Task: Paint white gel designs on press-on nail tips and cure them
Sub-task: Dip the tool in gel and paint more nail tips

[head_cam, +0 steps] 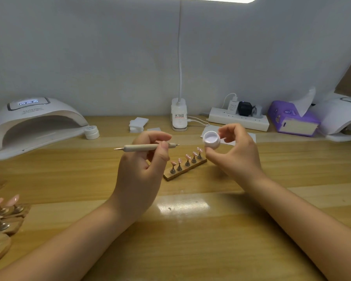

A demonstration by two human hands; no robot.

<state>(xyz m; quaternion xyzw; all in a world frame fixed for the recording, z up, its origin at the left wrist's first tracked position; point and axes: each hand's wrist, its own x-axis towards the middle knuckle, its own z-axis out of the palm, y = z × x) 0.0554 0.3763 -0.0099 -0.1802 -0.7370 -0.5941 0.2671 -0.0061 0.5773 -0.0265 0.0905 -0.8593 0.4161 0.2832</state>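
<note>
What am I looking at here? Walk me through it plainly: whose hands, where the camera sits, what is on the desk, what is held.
There is no machine: a person works with bare hands, and the one picture comes from a camera worn on their head, looking down at a wooden desk.

The left hand holds a dotting pen level. The right hand holds a small open jar of white gel, tilted toward the pen.

Below the hands a wooden strip carries five pink nail tips on little stands. A white curing lamp stands far left with a closed white jar beside it. At the back are a clip lamp, a power strip and a purple tissue pack.
</note>
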